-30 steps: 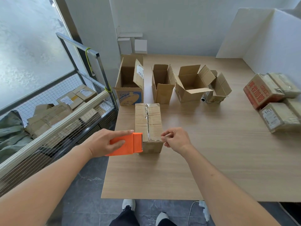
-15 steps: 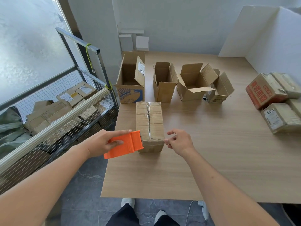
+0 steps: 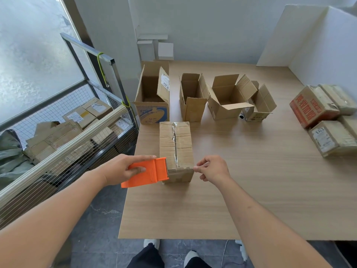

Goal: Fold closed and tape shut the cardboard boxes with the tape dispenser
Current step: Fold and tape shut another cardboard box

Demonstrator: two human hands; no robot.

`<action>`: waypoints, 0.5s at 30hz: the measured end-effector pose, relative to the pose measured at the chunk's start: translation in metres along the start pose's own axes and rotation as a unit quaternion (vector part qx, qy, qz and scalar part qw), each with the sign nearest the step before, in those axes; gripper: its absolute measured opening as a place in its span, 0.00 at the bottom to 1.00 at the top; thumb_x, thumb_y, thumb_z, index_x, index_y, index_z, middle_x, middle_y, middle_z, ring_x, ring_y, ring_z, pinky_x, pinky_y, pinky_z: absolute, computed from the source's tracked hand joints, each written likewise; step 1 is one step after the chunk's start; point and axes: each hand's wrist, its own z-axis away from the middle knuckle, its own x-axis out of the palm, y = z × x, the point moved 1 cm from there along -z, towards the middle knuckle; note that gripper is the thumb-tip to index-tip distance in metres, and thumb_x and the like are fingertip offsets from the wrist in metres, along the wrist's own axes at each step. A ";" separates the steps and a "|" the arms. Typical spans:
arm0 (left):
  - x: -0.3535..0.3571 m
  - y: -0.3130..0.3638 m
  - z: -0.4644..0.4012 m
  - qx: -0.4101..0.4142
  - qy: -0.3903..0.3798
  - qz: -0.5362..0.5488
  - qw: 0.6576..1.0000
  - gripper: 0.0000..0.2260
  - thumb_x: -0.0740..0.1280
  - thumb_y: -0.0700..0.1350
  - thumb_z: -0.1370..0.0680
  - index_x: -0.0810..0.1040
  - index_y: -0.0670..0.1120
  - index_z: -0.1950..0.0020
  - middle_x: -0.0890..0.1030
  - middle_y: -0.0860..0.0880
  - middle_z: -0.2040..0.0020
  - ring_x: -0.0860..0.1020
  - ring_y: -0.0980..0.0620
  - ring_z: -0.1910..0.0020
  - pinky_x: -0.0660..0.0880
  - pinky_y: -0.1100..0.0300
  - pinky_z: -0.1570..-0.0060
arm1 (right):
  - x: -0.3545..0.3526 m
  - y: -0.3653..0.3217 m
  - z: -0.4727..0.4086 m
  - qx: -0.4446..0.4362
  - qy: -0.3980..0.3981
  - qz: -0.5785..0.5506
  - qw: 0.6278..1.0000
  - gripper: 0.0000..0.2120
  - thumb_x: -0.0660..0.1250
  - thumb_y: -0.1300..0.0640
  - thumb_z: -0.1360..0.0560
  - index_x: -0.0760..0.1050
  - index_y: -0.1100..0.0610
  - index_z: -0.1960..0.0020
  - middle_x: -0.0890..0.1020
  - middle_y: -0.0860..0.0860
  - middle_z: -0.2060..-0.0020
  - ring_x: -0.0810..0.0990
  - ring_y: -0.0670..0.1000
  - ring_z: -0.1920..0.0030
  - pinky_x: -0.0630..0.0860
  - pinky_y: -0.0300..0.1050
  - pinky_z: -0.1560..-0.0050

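A closed cardboard box [image 3: 175, 147] lies near the table's left edge, with clear tape along its top seam. My left hand [image 3: 119, 169] grips the orange tape dispenser [image 3: 148, 173], whose head sits against the box's near left corner. My right hand [image 3: 212, 168] is at the box's near right corner, thumb and forefinger pinched together at the edge; whether they hold tape I cannot tell. Behind stand several open boxes: a tall one [image 3: 152, 93], a narrow one [image 3: 193, 97], a wide one [image 3: 228, 99] and a small one [image 3: 258, 103].
Taped boxes [image 3: 316, 107] are stacked at the table's [image 3: 251, 180] right edge by a white partition. A wire cage cart [image 3: 67, 132] with parcels stands left of the table. My feet show below the table's near edge.
The dispenser has tipped and slid a little down the box's near left corner. My right hand has stayed at the near right corner.
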 end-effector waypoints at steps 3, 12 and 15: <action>-0.005 0.001 -0.006 -0.016 -0.013 0.002 1.000 0.22 0.63 0.58 0.17 0.61 0.77 0.27 0.76 0.59 0.35 0.79 0.54 0.45 0.78 0.54 0.45 | -0.002 -0.001 -0.003 0.028 -0.017 -0.019 0.999 0.11 0.82 0.57 0.31 0.82 0.57 0.54 0.86 0.51 0.65 0.86 0.53 0.68 0.85 0.50 0.61; -0.005 0.001 -0.010 -0.044 -0.029 0.008 0.999 0.22 0.62 0.58 0.17 0.61 0.78 0.28 0.75 0.59 0.38 0.77 0.54 0.44 0.77 0.54 0.45 | -0.005 0.004 -0.011 0.089 -0.004 -0.055 0.994 0.22 0.88 0.51 0.42 0.83 0.53 0.55 0.87 0.51 0.62 0.87 0.52 0.65 0.86 0.50 0.56; -0.007 0.002 -0.011 -0.040 -0.025 0.010 0.999 0.21 0.62 0.58 0.17 0.61 0.79 0.28 0.76 0.60 0.38 0.77 0.54 0.45 0.76 0.57 0.47 | -0.003 0.002 -0.010 0.012 0.028 -0.006 1.000 0.19 0.88 0.53 0.42 0.82 0.52 0.58 0.83 0.49 0.58 0.85 0.50 0.59 0.83 0.48 0.56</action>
